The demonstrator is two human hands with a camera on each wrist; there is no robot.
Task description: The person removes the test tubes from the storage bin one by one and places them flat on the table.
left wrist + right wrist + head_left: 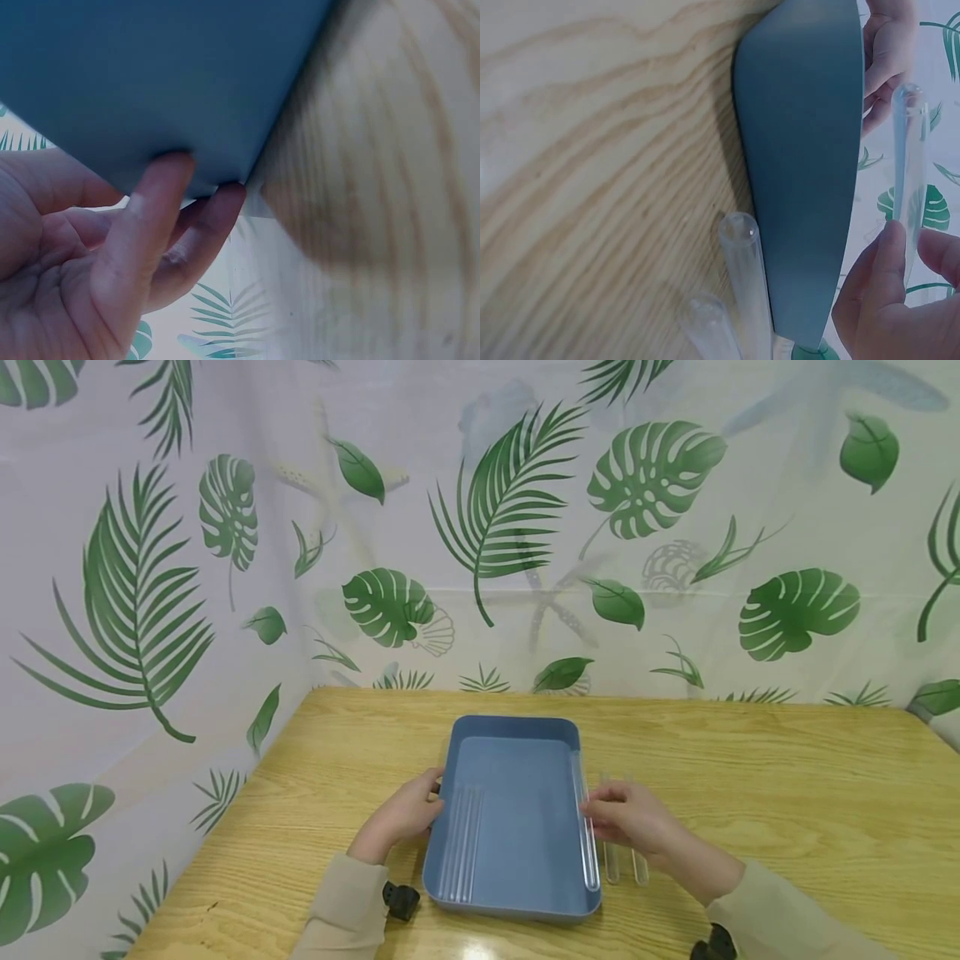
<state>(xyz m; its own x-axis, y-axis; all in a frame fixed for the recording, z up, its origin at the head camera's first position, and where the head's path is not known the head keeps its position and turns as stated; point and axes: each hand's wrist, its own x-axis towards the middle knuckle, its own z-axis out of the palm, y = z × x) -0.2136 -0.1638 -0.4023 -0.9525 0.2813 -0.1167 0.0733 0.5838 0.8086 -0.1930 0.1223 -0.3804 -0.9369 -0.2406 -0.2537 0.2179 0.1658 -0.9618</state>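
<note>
A blue rectangular tray (517, 827) lies on the wooden table. At its left side, my left hand (405, 814) grips the wall, with two fingertips (169, 169) against the outside, below the rim. Several clear test tubes (461, 847) lie side by side lengthwise along the tray's left part. My right hand (633, 818) pinches another clear test tube (911, 161) between thumb and fingers. That tube stretches along the tray's right rim, overlapping it in the head view. Two more test tubes (742, 259) lie on the table just right of the tray, partly behind my right hand.
The wooden table (787, 793) extends to both sides of the tray. A white cloth with green leaf prints (525, 527) hangs behind the table and along its left. Dark wrist cameras (401, 900) sit at both sleeves.
</note>
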